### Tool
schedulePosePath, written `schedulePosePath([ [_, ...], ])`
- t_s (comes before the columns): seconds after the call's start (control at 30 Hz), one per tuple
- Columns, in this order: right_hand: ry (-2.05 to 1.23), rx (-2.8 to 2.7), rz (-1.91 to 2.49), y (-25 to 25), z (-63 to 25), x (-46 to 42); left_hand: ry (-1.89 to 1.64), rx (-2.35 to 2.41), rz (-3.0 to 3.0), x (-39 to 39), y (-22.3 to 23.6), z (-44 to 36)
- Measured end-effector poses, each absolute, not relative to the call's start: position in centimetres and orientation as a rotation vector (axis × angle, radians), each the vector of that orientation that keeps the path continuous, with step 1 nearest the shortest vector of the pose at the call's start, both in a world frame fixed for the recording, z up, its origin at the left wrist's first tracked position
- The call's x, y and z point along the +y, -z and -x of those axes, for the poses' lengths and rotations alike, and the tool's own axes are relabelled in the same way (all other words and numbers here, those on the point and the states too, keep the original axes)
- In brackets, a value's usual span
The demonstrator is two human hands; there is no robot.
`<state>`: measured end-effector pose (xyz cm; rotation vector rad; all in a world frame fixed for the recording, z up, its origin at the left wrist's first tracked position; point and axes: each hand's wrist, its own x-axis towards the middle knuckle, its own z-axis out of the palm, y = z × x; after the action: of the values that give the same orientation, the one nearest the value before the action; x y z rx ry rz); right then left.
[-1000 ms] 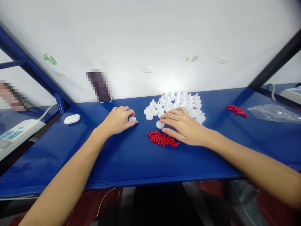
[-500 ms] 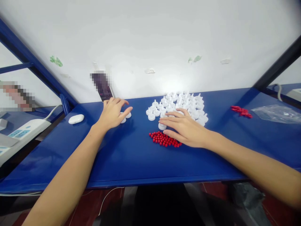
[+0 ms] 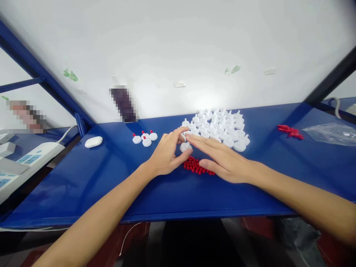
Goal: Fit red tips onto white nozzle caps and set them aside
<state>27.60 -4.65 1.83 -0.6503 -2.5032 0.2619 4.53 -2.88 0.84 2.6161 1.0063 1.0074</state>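
White cap (image 3: 184, 147) — within loose curl of left hand (image 3: 165, 154) (red caps (image 3: 195, 167) near).

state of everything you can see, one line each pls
left hand: curved around a lone white nozzle cap, grip unclear
right hand: open, thumb apart
four nozzle caps: upright, red tips fitted
clustered white nozzle caps: no red tips showing
small red tips: loose, piled
long red pieces: heaped
earbud case: shut
clear plastic bag: lying flat

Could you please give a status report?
Left hand open at a white piece, contact unclear. Right hand open, partly hiding red caps. Four red-tipped pieces clustered separately.
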Motion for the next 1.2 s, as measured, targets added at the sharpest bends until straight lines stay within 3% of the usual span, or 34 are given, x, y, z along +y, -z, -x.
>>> schedulePosePath([
  [0.33, -0.208, -2.293, 0.76, -2.1, -28.0, -4.2, -1.251, 1.041, -2.62, -2.4, -0.7, -3.6],
  [0.83, -0.329, -2.704, 0.777, -1.7, -28.5, -3.5, -0.932, 0.972, -2.717, -1.9, -0.2, -3.5],
  [1.2, -0.182, -2.774, 0.746, -1.4, -28.6, -3.2, -0.841, 0.989, -2.691, -2.1, -0.4, -3.4],
])
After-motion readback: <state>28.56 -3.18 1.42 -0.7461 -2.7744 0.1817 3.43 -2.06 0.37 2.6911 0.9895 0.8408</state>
